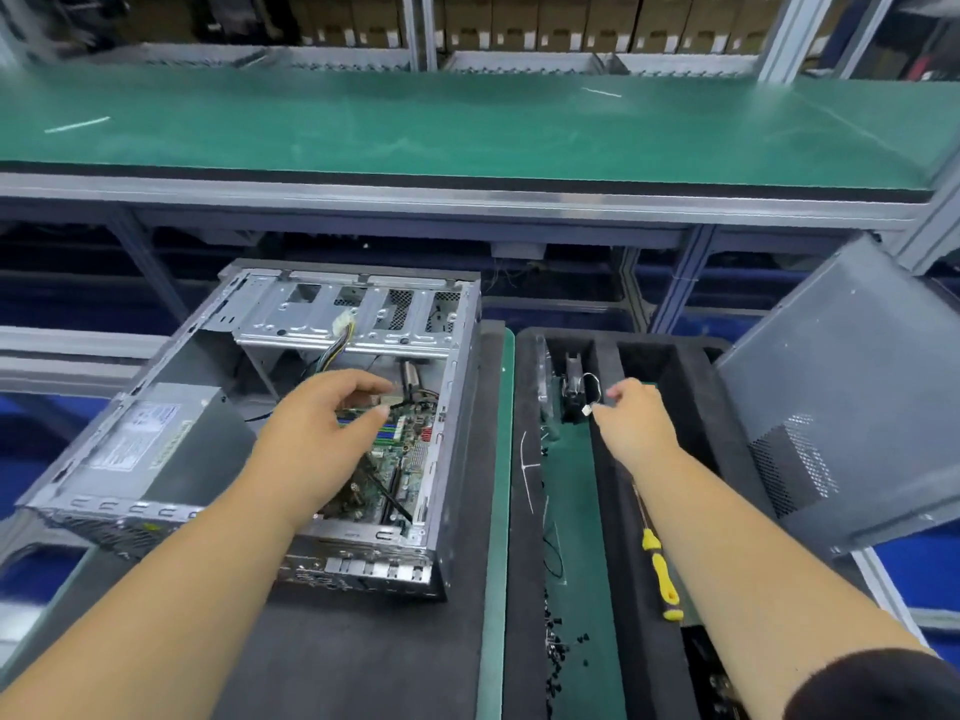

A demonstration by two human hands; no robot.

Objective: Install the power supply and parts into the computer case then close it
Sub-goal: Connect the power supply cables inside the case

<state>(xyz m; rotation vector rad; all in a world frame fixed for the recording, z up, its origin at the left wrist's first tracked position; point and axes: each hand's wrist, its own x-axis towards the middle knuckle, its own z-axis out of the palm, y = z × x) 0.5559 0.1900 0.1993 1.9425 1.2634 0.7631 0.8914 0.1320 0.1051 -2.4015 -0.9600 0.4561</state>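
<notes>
Fitting stage: the power supply is already seated, so smaller parts are what remain before closing; this is my reading of the layout.
Worktop (363, 662): dark mat carrying the open case on the left and a foam tray on the right, with a green strip between them.
Computer case (457, 407): lies on its side, open face up, drive cage at the far end.
Side panel (852, 402): grey, vented, leaning off to the right of the tray, well apart from the case, not yet fitted.
Power supply (156, 444): sits in the near-left corner of the case, label up.
Motherboard (400, 459): visible on the case floor, partly hidden by the left hand.
Foam tray (524, 485): black, with slots holding parts and loose cables.
Left hand (322, 428): hovers over the motherboard, fingers loosely curled, grip empty as far as I can see.
Right hand (628, 413): reaches into the tray's far slot; its grip pinches a thin white wire (589, 392) running to a dark part (571, 392), possibly a fan.
Screwdriver (662, 574): yellow-handled, lying in the tray just beside the right forearm.
Screws (558, 652): small black ones scattered on the green strip.
Next move: probably lifting that part clear without snagging its wire, then carrying it to the case.
</notes>
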